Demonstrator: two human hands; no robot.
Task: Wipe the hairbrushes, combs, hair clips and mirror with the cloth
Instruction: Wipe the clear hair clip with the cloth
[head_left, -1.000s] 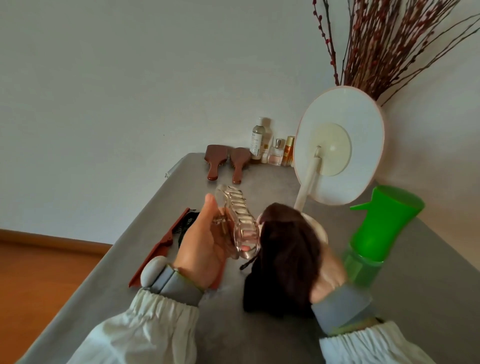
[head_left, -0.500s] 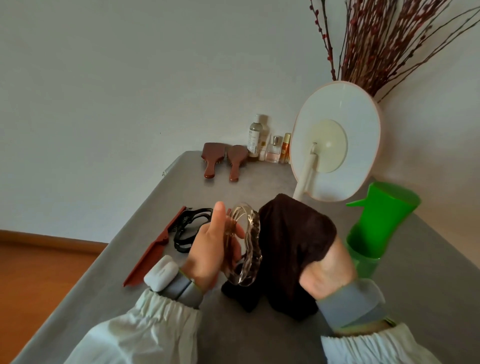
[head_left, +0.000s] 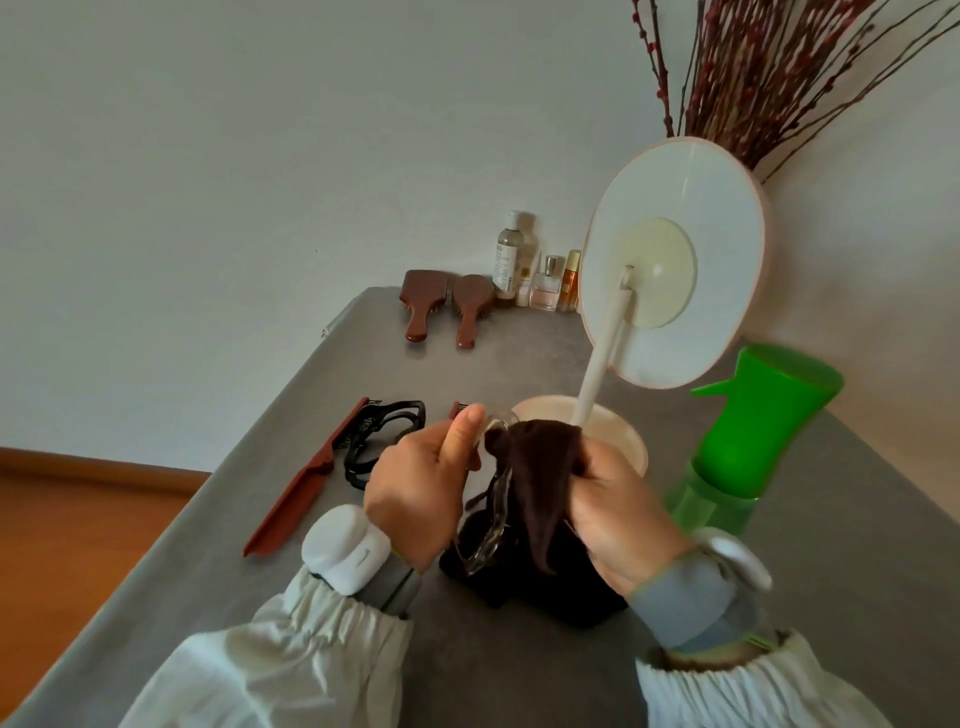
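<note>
Our left hand (head_left: 415, 493) pinches the clear hair clip (head_left: 493, 525) just in front of the mirror (head_left: 675, 260) base, and our right hand (head_left: 618, 509) grips the brown cloth (head_left: 540, 467) bunched against it.

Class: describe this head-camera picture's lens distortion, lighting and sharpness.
Head view: wide-angle bending bows the table edges; soft, even light, no glare, faint shadows; the clear hair clip is hard to trace against the dark cloth; far bottles look slightly soft.
</note>
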